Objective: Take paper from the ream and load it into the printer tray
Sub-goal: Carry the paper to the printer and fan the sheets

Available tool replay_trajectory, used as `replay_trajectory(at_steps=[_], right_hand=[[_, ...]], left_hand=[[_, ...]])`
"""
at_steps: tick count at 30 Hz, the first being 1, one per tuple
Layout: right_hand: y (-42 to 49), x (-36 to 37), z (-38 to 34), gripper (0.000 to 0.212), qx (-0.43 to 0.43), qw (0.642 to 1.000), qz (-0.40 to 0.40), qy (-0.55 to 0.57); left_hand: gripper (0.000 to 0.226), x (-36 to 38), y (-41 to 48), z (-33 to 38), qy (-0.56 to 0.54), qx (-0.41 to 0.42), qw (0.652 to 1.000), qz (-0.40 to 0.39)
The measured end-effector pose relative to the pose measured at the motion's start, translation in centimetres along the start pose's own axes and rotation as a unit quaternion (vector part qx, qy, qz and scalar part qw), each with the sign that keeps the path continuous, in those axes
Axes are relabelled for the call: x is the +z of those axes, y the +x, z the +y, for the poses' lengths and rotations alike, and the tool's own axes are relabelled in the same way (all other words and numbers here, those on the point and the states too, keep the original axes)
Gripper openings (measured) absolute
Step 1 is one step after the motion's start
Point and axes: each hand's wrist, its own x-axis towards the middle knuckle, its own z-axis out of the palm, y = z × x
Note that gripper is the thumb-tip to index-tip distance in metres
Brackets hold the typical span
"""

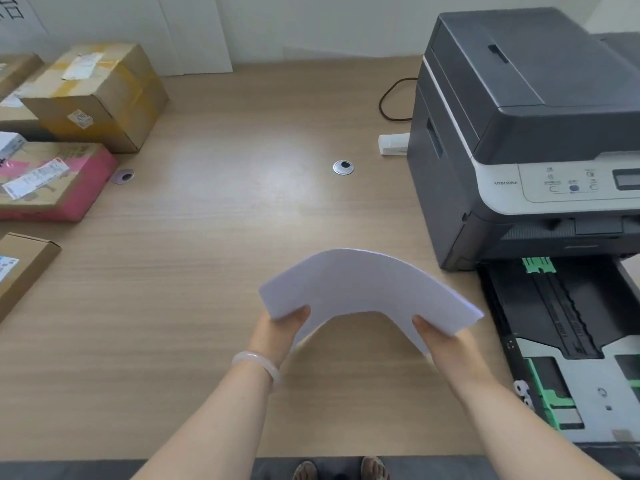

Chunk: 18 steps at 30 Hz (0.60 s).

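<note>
Gripping the paper stack (367, 289) at both near corners, your left hand (280, 332) and right hand (446, 344) bow it upward, centre frame above the desk (207, 254). Printer tray (568, 341) lies open at right; printer (526, 133) beyond.

Pale wood counter against a white wall

The counter (214, 258) carries a bright glare patch at centre, two round cable grommets (343, 167), cardboard boxes (100, 95) at 10 o'clock; the white wall (311, 26) runs along 12 o'clock.
</note>
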Motion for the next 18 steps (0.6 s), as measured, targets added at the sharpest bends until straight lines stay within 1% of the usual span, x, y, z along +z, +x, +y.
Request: replay_trajectory(at_steps=[3, 4, 6, 8, 10, 12, 13, 15, 16, 17, 18], right_hand=[[0.4, -0.1, -0.2, 0.012, 0.007, 1.000, 0.025, 0.000], [0.6, -0.1, -0.3, 0.013, 0.005, 1.000, 0.025, -0.001], [0.8, 0.0, -0.4, 0.015, 0.013, 0.999, 0.025, -0.017], [1.2, -0.4, -0.8, 0.013, 0.012, 0.999, 0.035, -0.023], [1.7, -1.4, -2.1, 0.004, -0.016, 0.999, 0.029, -0.003], [2.2, -2.7, -3.8, 0.007, -0.057, 0.998, 0.000, 0.022], [2.4, -3.4, -4.5, 0.011, -0.067, 0.997, -0.018, 0.041], [2.8, -4.1, -5.5, 0.015, -0.056, 0.990, -0.052, 0.117], [2.9, -4.0, -5.7, 0.013, -0.042, 0.982, -0.060, 0.172], [2.9, -3.6, -5.8, 0.012, -0.022, 0.970, -0.060, 0.233], [2.8, -2.9, -5.8, 0.016, 0.003, 0.954, -0.055, 0.293]], left_hand=[[0.008, -0.3, -0.1, 0.0, -0.008, 0.013, 1.000, 0.013], [0.007, -0.3, 0.0, -0.1, 0.004, 0.018, 1.000, 0.011], [0.007, 0.1, 0.0, -0.4, 0.035, 0.009, 0.999, 0.020], [0.013, 0.5, 0.1, -0.1, 0.054, -0.016, 0.997, 0.052], [0.021, 0.1, 0.4, 0.6, 0.053, -0.018, 0.996, 0.065], [0.016, -1.2, 0.7, 1.4, 0.029, -0.013, 0.998, 0.048], [0.019, -1.9, 0.6, 2.0, 0.006, -0.012, 0.999, 0.036], [0.040, -2.9, 0.5, 2.4, -0.057, -0.038, 0.997, 0.023], [0.044, -3.1, 0.4, 2.4, -0.087, -0.051, 0.995, 0.024], [0.043, -3.1, 0.3, 2.3, -0.113, -0.063, 0.991, 0.027], [0.039, -2.8, 0.1, 2.2, -0.143, -0.076, 0.986, 0.030]])
